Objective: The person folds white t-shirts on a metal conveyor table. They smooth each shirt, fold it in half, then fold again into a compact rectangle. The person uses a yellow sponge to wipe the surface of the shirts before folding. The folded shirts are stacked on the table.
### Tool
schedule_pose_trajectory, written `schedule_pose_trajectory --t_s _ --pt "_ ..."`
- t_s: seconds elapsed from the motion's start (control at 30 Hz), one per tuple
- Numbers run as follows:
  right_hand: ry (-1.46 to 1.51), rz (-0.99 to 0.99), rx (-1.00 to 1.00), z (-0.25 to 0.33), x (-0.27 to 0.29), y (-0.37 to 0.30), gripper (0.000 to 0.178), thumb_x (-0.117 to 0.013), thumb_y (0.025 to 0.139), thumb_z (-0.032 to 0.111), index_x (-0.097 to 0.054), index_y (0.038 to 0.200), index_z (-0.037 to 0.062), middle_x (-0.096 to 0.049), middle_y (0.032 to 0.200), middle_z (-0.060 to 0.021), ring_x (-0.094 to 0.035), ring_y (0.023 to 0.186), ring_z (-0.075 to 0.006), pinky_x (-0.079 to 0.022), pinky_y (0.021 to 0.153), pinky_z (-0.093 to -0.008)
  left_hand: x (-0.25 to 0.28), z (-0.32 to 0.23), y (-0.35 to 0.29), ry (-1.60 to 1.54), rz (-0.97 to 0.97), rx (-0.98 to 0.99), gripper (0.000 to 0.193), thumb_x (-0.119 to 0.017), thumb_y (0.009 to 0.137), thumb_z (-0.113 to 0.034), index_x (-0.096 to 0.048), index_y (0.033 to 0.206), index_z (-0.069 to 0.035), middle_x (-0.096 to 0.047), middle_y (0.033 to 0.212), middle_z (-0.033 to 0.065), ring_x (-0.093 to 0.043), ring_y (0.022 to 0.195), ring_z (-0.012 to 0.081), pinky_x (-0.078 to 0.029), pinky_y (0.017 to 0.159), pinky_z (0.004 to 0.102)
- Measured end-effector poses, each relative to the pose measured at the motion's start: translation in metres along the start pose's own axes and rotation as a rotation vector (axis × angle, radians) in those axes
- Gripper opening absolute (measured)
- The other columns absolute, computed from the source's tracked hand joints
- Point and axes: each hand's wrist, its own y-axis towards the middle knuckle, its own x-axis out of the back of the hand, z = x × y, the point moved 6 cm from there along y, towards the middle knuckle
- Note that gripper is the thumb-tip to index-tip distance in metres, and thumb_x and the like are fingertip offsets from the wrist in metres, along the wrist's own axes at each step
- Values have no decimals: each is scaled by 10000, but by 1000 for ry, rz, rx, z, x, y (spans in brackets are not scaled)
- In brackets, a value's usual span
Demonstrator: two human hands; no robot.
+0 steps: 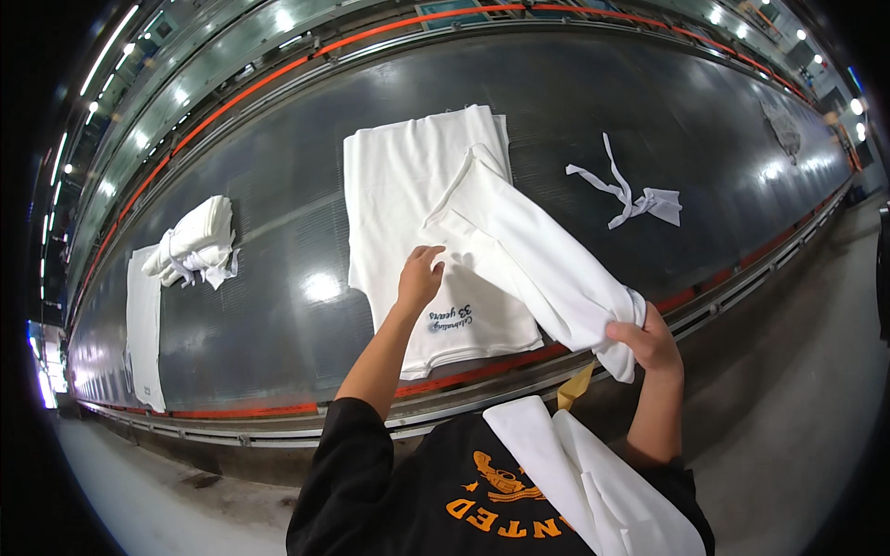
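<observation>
Dark conveyor belt point(278, 306) with an orange-edged rail along its near side. On it, before me: a stack of flat white shirts point(399, 185), small blue print near the hem.

My left hand point(419, 276) lies on that stack, fingers pressing the cloth. My right hand point(649, 341) grips the end of one white shirt point(538, 259), lifted and folded over diagonally across the stack.

Far left: a rolled white bundle point(197, 243) and a flat white cloth point(144, 324). Right: a loose white fabric strip point(630, 195). Over my shoulder: another white cloth point(593, 491).
</observation>
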Motion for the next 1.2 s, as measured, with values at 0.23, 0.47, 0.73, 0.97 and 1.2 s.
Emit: schedule_pose_trajectory --t_s 0.23,0.47,0.73,0.97,1.2 --pt "67 -24 -7 8 33 -3 602 -677 777 102 -523 1318 -114 -644 1221 -123 -591 1124 -173 -446 998 -318 -57 -13 75 357 95 -325 379 -673 810 -40 -684 1180 -122 -576 1328 148 -586 1157 354 -501 941 448" --pt "153 -92 380 51 89 -4 680 -757 710 174 -553 1302 -91 -675 1211 -151 -647 1132 -250 -467 1024 -341 -18 6 88 -132 78 -291 113 -658 828 -100 -725 907 -53 -688 1099 155 -623 1026 367 -490 896 417" --pt "481 -54 486 185 97 192 509 -540 1012 346 -519 1328 -53 -590 1320 -179 -540 1268 -318 -416 1100 -494 159 -35 5 -1566 141 367 483 -412 983 -311 -557 1303 21 -674 1185 137 -647 1107 226 -492 994 395" --pt "-46 120 333 89 -24 141 507 -535 1025 378 -532 1325 -31 -576 1352 -193 -569 1241 -265 -425 1077 -415 135 35 -65 -1782 -246 425 727 -417 999 -620 -421 1463 -60 -499 1455 139 -474 1346 306 -391 1120 487" --pt "-48 -352 -220 -126 31 -39 388 -562 1034 297 -592 1267 -11 -676 1139 -113 -658 1016 -175 -526 895 -309 46 59 -121 -1974 -91 700 614 -402 1039 -488 -439 1452 -36 -536 1434 134 -511 1318 320 -381 1131 483"
